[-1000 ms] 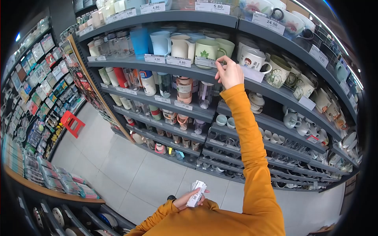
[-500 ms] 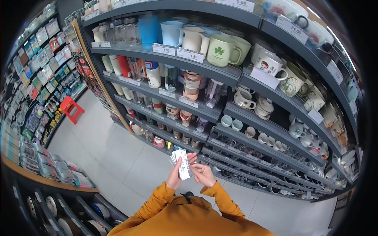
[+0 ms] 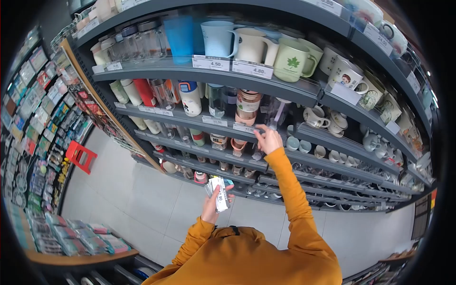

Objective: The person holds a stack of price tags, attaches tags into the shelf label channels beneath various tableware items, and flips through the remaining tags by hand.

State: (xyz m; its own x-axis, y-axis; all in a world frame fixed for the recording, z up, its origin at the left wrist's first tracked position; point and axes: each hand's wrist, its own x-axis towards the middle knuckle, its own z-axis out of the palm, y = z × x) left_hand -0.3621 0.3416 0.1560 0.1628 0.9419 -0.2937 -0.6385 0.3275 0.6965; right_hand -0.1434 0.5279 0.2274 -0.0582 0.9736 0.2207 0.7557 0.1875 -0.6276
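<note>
My left hand (image 3: pixel 213 204) is closed around a fanned stack of white price labels (image 3: pixel 221 194), low in front of my body. The top label carries large printed digits. My right hand (image 3: pixel 270 140) reaches out at the edge of a middle shelf, its fingers curled and the thumb near the index finger. Its fingertips are by the right end of a price label (image 3: pixel 244 127), below a pink-and-clear bottle (image 3: pixel 247 107). Whatever lies between these fingertips is too small to make out. Above stands a green mug with a leaf print (image 3: pixel 290 61).
Shelves hold a blue cup (image 3: pixel 179 39), a pale blue mug (image 3: pixel 218 39), a cream mug (image 3: pixel 254 46) and several bottles. White teapots (image 3: pixel 316 117) and small cups are to the right. A red stool (image 3: pixel 81 156) stands on the floor at left, near hanging packaged goods.
My right hand went from the shelf edge under the green mug to the label stack, then out to a lower shelf. The label below that mug is gone. My left hand still holds the stack.
</note>
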